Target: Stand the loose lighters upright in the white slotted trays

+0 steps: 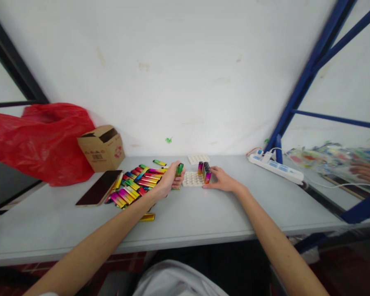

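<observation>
My left hand [172, 177] is closed around a green lighter [179, 169], its dark top end pointing up. Below and left of this hand lies a loose pile of shiny, many-coloured lighters [132, 190]. A white tray with round pockets [191, 179] sits to the right of the hand. Along the tray's right side, several purple-and-orange lighters [207, 177] stand upright in a row. My right hand [222, 180] is at the tray's right edge, thumb in front and fingers behind, gripping it beside that row. The exact finger contact is partly hidden.
Another white tray [199, 159] lies against the wall. At left are a dark-screened phone [100, 188], a cardboard box [102, 149] and a red plastic bag [49, 142]. A power strip [276, 167] and blue frame [299, 82] stand right; beyond, another person's hand [368, 172] shows.
</observation>
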Available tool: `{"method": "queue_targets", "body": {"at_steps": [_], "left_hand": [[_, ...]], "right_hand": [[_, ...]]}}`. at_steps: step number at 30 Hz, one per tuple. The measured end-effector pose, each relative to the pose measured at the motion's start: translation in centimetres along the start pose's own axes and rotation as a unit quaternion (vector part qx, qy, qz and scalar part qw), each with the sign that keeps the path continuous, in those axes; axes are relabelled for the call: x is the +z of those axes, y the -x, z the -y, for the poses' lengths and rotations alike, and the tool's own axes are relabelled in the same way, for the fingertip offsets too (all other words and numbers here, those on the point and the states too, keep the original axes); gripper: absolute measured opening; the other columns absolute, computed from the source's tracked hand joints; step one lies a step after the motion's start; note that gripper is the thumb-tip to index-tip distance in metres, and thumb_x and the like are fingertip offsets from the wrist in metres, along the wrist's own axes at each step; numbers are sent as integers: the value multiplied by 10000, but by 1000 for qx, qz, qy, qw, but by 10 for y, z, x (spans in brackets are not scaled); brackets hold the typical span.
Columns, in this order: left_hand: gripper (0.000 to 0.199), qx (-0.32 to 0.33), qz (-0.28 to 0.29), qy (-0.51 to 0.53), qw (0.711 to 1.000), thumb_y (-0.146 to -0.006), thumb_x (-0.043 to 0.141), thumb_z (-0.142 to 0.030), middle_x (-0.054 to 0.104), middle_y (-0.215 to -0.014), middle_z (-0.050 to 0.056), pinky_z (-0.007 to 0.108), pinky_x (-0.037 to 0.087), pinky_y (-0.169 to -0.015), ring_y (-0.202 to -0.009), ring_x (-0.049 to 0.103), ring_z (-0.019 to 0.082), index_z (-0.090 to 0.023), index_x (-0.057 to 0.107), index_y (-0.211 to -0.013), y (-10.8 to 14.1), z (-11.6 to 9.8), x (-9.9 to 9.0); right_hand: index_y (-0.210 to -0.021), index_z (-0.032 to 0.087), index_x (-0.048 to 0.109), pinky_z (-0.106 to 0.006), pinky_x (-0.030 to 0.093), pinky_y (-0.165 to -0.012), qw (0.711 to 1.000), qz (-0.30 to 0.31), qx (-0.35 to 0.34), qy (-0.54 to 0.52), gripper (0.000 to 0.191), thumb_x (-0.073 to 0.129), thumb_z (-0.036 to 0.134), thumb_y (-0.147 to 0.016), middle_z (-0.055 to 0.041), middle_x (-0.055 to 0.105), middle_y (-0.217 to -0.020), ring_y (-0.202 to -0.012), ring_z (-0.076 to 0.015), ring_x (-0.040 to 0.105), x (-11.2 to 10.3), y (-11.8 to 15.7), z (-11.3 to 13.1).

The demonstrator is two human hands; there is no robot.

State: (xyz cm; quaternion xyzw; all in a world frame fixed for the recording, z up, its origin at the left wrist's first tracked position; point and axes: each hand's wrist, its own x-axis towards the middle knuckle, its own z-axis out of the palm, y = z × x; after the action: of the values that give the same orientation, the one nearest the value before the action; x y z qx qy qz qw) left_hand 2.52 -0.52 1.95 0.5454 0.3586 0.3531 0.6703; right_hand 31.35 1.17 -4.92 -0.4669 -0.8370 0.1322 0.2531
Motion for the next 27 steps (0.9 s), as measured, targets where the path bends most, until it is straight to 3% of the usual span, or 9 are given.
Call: {"method": "queue_targets", "body": {"at_steps": [5,7,10,12,14,20,27], "left_hand": [[396,10,39,-32,999,-903,502,-641,395,-591,-82,196,254,-393,-412,285,99,-258,416,-850,-2,-4,2],[344,58,34,-105,992,-909,554,-586,512,-636,-56,223,386,-451,-475,443,126,-257,455,-890,-5,-7,4],[301,174,13,-245,954,-909,624,-525,687,-842,25,291,551,-717,-787,656,185,-226,603,-941,-14,-13,8],[300,226,4,-301,926,-901,658,-500,739,-986,72,328,561,-860,-971,687,228,-204,682,-950,-23,-15,9],[296,244,6,-323,914,-887,691,-478,766,-1038,96,350,565,-887,-1022,705,256,-194,721,-966,-33,-15,10],[234,281,12,-382,880,-898,702,-381,803,-1041,114,373,591,-876,-977,756,265,-194,735,-1034,-57,-2,7],[199,284,9,-451,846,-942,622,-328,809,-987,91,364,590,-877,-942,769,259,-198,681,-1081,-61,2,2]], "right_hand": [[-1403,166,650,-529,453,-1156,1000,5,0,2,846,819,713,-781,-189,624,-1376,-1279,-355,593,-1,-1,3],[-1409,159,648,-521,446,-1165,1000,9,2,5,846,820,705,-787,-195,616,-1394,-1289,-355,589,-2,-1,4],[-1410,156,650,-526,447,-1162,1000,8,6,7,843,835,687,-782,-199,619,-1396,-1294,-363,587,-2,-1,7],[-1413,172,651,-533,449,-1159,1000,4,6,5,838,845,680,-776,-190,625,-1390,-1295,-364,586,-2,-1,7],[-1416,190,651,-536,451,-1157,1000,-1,5,2,837,852,679,-767,-180,625,-1390,-1299,-364,585,-2,-1,8],[-1417,162,647,-529,453,-1157,1000,2,5,4,844,857,664,-771,-201,620,-1392,-1308,-368,581,-2,-1,7],[-1422,154,641,-541,442,-1164,1000,4,10,7,878,853,690,-760,-202,613,-1397,-1307,-373,578,0,-2,5]]}}
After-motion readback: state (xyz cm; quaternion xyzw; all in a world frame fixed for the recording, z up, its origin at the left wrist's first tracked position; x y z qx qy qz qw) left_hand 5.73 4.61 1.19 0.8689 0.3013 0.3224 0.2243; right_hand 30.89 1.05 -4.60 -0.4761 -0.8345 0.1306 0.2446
